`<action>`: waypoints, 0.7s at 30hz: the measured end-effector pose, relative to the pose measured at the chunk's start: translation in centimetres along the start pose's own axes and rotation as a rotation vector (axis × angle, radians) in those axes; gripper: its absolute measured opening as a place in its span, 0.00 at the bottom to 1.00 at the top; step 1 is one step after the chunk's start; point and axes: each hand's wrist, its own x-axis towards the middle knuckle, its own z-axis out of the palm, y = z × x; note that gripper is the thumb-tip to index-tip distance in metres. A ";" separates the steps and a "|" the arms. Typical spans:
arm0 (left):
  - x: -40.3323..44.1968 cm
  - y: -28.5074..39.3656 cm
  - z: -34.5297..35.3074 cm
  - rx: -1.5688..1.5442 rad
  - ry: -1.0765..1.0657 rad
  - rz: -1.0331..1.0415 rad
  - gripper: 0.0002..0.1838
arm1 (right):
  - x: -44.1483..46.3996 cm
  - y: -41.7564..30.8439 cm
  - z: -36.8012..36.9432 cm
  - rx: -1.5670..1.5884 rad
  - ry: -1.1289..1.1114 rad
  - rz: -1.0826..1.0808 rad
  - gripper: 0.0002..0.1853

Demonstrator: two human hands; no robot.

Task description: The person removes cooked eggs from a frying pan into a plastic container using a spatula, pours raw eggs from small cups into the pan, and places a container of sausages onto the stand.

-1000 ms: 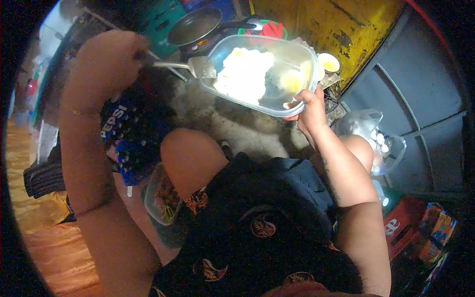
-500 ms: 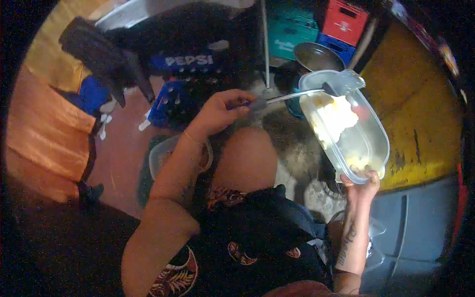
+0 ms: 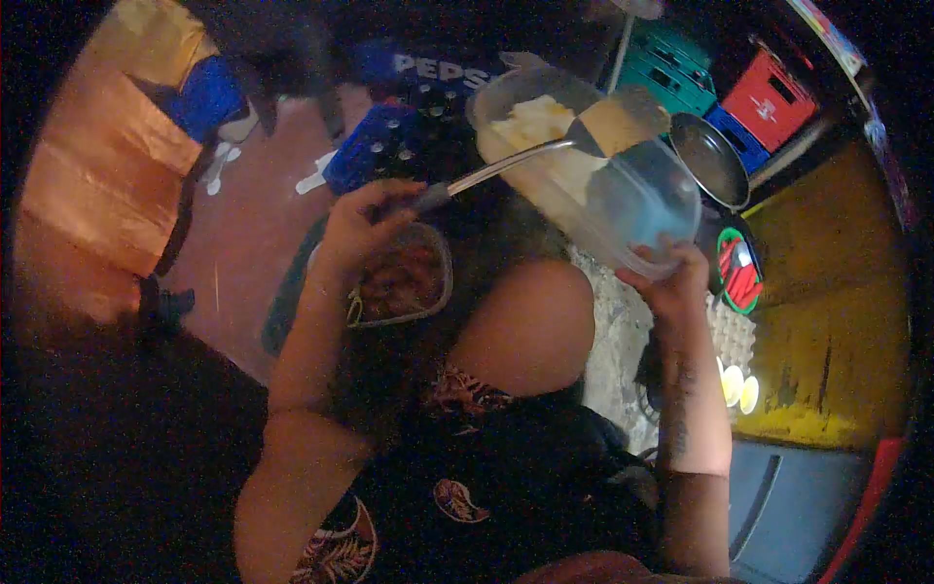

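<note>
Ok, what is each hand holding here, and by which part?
The left hand holds a spatula by its dark handle; the right hand holds a clear plastic container by the rim at its near end.

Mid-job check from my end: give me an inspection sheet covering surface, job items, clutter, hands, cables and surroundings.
Surface: reddish-brown surface at left, small white plastic items on it
Job's things: clear container with pale food inside; metal spatula, blade over the container
Clutter: second container with food, partly behind the left forearm; egg tray at right
Hands: left hand grips the spatula handle; right hand holds the clear container's near end
Cables: nothing seen
Surroundings: dim; frying pan, green crates, red crate, worn yellow panel
</note>
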 end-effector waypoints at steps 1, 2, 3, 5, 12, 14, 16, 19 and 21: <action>-0.1 -1.6 -1.6 -0.069 0.028 0.023 0.18 | 2.1 1.3 2.3 -0.004 -0.035 0.026 0.28; -1.4 -3.3 -1.0 0.003 0.064 0.006 0.18 | 4.0 3.0 2.0 0.004 -0.052 0.051 0.28; -2.2 -4.7 -0.9 0.074 0.094 -0.014 0.18 | 5.8 4.7 2.3 0.014 -0.064 0.076 0.28; -3.5 -6.0 -0.8 0.098 0.161 -0.145 0.18 | 8.7 7.2 4.1 0.014 -0.103 0.110 0.27; -4.2 -8.4 -3.7 0.130 0.349 -0.167 0.17 | 18.8 13.4 8.1 0.036 -0.157 0.227 0.19; -4.3 -8.7 -3.5 0.225 0.379 -0.172 0.17 | 19.5 13.9 7.8 0.046 -0.187 0.242 0.17; -3.0 -7.0 -4.0 0.357 0.385 -0.163 0.17 | 19.3 13.0 9.6 0.046 -0.281 0.236 0.16; -2.3 -6.0 -4.1 0.547 0.312 -0.112 0.18 | 19.4 13.6 10.5 0.070 -0.293 0.309 0.18; -2.2 -4.8 -3.7 0.610 0.267 -0.141 0.18 | 18.9 13.7 10.8 0.034 -0.292 0.280 0.23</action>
